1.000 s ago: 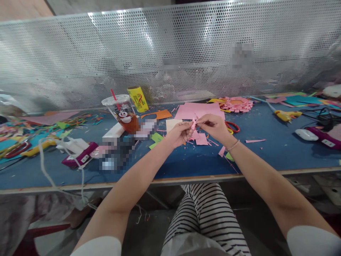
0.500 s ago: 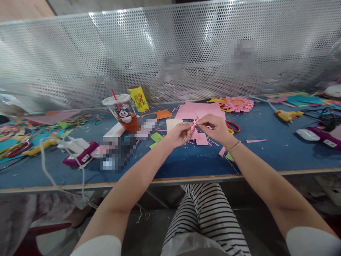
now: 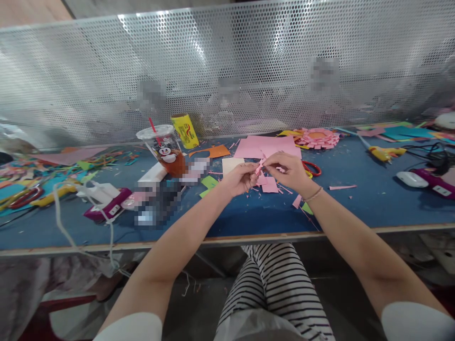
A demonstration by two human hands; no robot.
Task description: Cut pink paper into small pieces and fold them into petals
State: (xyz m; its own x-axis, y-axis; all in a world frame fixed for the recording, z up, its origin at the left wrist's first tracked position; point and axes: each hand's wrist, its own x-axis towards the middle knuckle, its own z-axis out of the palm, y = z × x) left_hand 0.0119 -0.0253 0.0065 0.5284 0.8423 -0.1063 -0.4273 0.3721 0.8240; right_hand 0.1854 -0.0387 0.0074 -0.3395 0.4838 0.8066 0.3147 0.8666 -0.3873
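Between my two hands, above the blue table, is a small piece of pink paper cut into narrow strips [image 3: 259,166]. My left hand [image 3: 242,179] is closed on its lower part in a pinch. From the other side, the fingertips of my right hand [image 3: 288,169] pinch at the strips, and a bit of pink shows under its curled fingers. Pink paper squares [image 3: 270,185] and thin scraps lie below the hands. Behind them is a large pink sheet [image 3: 249,147]. Scissors with red and yellow handles [image 3: 312,167] are partly hidden behind my right hand.
A clear cup of brown drink [image 3: 166,151] and a yellow packet [image 3: 185,131] stand left of centre. A pink paper wreath [image 3: 317,139] lies at the back. Yellow glue gun [image 3: 386,153] and purple power strip [image 3: 435,183] lie right. A white cord [image 3: 59,218] hangs over the table edge at left.
My right hand's fingers have shifted slightly, and a bit of pink paper now shows beneath them. My left hand keeps its hold in the same place.
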